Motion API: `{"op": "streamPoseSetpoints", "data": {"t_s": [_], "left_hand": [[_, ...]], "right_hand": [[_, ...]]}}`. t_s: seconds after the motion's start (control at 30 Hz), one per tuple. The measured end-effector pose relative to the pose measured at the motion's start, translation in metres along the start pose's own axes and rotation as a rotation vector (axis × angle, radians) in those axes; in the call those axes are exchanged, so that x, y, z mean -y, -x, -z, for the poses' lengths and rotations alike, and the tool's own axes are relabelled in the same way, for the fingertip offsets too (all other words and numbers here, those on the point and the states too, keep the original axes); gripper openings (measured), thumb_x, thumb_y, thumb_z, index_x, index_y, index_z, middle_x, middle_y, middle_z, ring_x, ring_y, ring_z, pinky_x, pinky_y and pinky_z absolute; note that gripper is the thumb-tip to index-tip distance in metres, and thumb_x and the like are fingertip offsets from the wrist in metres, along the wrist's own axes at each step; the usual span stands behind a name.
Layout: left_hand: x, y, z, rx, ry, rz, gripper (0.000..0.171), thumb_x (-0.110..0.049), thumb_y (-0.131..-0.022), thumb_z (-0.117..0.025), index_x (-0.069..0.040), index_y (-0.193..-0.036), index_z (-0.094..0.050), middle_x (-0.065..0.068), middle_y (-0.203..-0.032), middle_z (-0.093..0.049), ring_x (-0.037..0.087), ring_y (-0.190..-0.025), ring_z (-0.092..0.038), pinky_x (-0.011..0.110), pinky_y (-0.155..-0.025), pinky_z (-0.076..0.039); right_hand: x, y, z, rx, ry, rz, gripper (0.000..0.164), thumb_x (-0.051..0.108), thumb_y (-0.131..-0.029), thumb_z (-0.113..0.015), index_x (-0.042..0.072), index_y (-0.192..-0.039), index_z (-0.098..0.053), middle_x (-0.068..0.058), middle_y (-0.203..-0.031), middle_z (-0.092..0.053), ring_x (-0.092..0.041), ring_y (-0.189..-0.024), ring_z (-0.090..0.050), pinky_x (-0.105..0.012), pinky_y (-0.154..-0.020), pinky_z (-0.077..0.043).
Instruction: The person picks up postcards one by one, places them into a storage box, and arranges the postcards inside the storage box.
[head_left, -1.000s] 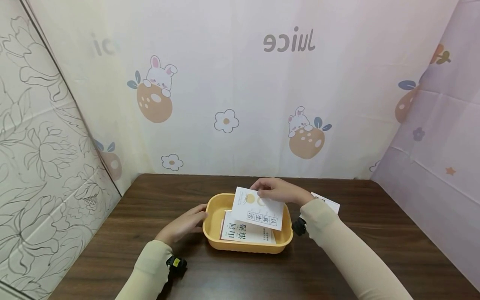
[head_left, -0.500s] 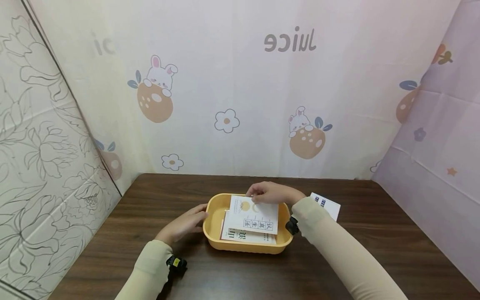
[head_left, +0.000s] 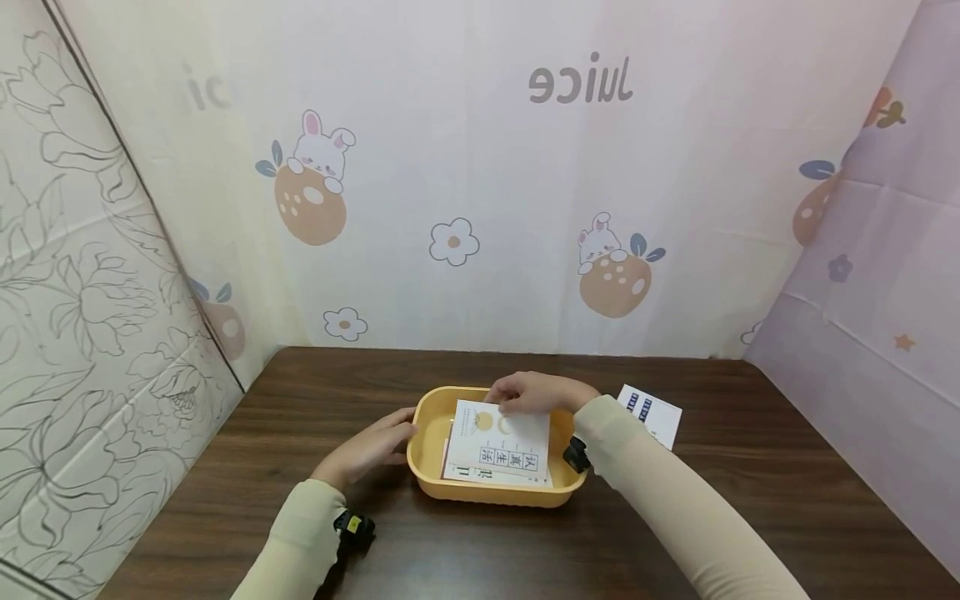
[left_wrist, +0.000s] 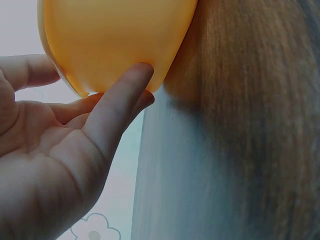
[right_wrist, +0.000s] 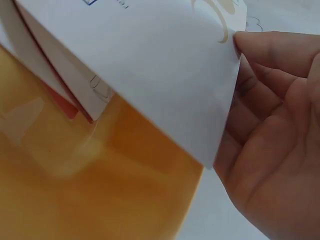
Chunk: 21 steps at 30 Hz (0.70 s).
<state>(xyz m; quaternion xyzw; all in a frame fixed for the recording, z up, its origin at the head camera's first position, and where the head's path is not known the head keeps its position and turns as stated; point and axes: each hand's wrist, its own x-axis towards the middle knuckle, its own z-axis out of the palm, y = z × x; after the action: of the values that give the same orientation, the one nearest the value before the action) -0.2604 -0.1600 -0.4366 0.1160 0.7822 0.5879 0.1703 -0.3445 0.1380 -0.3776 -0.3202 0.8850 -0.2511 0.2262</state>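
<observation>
A white card with a yellow drawing and boxed characters [head_left: 504,437] lies tilted over the yellow plastic basket [head_left: 498,493]. My right hand [head_left: 534,393] pinches its far edge; the right wrist view shows thumb and fingers on the card [right_wrist: 165,85]. Underneath, inside the basket, is another white card with a red edge and green characters [head_left: 480,477], mostly covered. My left hand [head_left: 367,450] rests against the basket's left end. In the left wrist view its extended fingers touch the basket wall [left_wrist: 115,40] from outside.
Another white card with dark blue print [head_left: 654,414] lies on the brown wooden table [head_left: 750,467] to the right, partly behind the right sleeve [head_left: 637,450]. A patterned curtain [head_left: 480,167] hangs behind the table.
My right hand has moved left and lower with its card, which now covers more of the card below. More of the right-hand card on the table shows. My left hand stays put.
</observation>
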Motion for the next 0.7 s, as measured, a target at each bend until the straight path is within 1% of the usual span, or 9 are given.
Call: {"op": "streamPoseSetpoints", "data": {"t_s": [0.13,0.33,0.57,0.7], "left_hand": [[0.001,0.0,-0.001,-0.002,0.003,0.0,0.054,-0.022,-0.107,-0.041,0.002,-0.153,-0.032,0.025,-0.152,-0.038,0.038,-0.132,-0.048,0.049,-0.098,-0.05],[0.002,-0.002,0.0,0.003,0.005,0.001,0.053,-0.022,-0.107,-0.041,0.001,-0.153,-0.032,0.024,-0.152,-0.038,0.038,-0.132,-0.047,0.049,-0.098,-0.05],[0.002,-0.002,0.001,0.007,-0.002,0.007,0.053,-0.024,-0.107,-0.041,-0.001,-0.154,-0.032,0.023,-0.153,-0.038,0.037,-0.132,-0.048,0.049,-0.099,-0.05],[0.002,-0.001,0.001,0.005,-0.006,0.007,0.054,-0.025,-0.107,-0.042,-0.001,-0.154,-0.032,0.022,-0.153,-0.037,0.037,-0.132,-0.047,0.049,-0.099,-0.05]], "right_hand": [[0.003,0.001,-0.003,0.015,0.032,-0.024,0.026,0.012,-0.1,-0.06,0.023,-0.121,-0.069,0.006,-0.1,-0.064,-0.014,-0.09,-0.058,-0.033,-0.082,-0.05],[0.01,0.002,-0.004,0.04,0.066,-0.061,0.029,0.014,-0.099,-0.061,0.023,-0.126,-0.068,0.007,-0.107,-0.065,-0.014,-0.096,-0.058,-0.037,-0.089,-0.049],[0.009,-0.001,-0.007,0.102,0.106,-0.093,0.029,0.018,-0.1,-0.061,0.02,-0.128,-0.067,0.004,-0.121,-0.063,-0.016,-0.11,-0.055,-0.042,-0.102,-0.044],[0.009,-0.002,-0.008,0.114,0.115,-0.116,0.033,0.024,-0.101,-0.06,0.017,-0.133,-0.065,-0.001,-0.13,-0.061,-0.021,-0.122,-0.053,-0.044,-0.107,-0.041]]}}
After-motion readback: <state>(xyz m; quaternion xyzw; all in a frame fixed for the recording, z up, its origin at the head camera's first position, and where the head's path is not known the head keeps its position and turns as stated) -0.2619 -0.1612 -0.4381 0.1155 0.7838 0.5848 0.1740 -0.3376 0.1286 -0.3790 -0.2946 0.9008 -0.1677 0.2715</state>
